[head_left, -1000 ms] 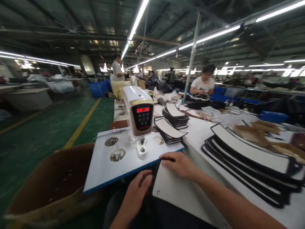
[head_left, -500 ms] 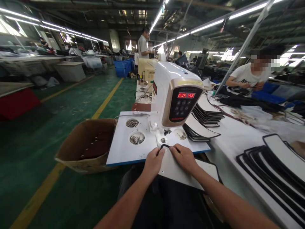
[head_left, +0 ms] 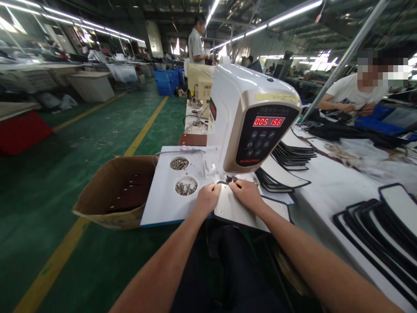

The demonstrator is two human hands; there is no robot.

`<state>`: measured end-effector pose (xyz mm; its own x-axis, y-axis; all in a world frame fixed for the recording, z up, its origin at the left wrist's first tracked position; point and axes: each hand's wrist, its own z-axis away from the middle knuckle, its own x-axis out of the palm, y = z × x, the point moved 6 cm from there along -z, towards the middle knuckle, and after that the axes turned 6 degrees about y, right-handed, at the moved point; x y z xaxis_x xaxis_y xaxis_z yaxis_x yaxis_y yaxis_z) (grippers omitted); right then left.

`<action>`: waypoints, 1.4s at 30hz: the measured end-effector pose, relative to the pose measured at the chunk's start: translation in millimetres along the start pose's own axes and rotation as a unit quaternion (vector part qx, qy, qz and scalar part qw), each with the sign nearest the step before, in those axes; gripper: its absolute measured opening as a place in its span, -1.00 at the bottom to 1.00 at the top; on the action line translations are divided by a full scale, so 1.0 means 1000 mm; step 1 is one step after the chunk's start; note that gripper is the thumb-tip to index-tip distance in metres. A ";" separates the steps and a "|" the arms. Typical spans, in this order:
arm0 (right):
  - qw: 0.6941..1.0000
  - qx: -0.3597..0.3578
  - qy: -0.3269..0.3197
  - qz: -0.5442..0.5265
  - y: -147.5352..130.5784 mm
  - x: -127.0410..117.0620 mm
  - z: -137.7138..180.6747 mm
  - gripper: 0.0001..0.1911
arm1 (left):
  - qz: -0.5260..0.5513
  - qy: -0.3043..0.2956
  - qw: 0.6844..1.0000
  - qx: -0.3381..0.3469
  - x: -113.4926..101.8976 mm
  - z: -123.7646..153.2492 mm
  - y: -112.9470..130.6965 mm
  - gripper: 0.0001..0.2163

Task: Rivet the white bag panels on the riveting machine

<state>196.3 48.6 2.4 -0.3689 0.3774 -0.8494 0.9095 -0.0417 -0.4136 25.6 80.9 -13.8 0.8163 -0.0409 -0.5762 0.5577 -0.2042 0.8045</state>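
With twelve o'clock straight ahead of the hands, a box [head_left: 114, 219] sits on the floor at nine, dark red pieces inside. Next, at ten on the table [head_left: 163, 204], two cups [head_left: 188, 179] hold metal bits [head_left: 185, 188]. The left hand [head_left: 207, 199] pinches the near-left corner of a white, black-edged panel [head_left: 233, 206], thumb and curled fingers closed on its short end. That panel lies between the hands and out toward four, its long axis running roughly ten to four, two small studs along the short end. The machine [head_left: 228, 102] stands at twelve to one, the pinched end pointing in under its head; whether the edge touches it, I cannot tell. The right hand [head_left: 249, 194] grips the far edge, its fingertips nearer the head and its forearm crossing the panel. At two, stacks [head_left: 282, 174] of similar panels rest just beside the machine, and farther back a person [head_left: 355, 93] works. At three lies a bigger stack [head_left: 399, 204].
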 end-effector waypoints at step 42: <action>0.987 0.044 0.026 -0.151 -0.002 0.004 0.007 -0.55 | -0.109 -0.042 0.993 0.026 -0.005 0.018 0.007 -0.56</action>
<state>192.0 43.4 -2.7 -0.6077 0.4315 -0.6667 0.7393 0.0005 -0.6734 22.2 61.7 -7.7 0.6597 -0.0711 -0.7482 0.7102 -0.2665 0.6516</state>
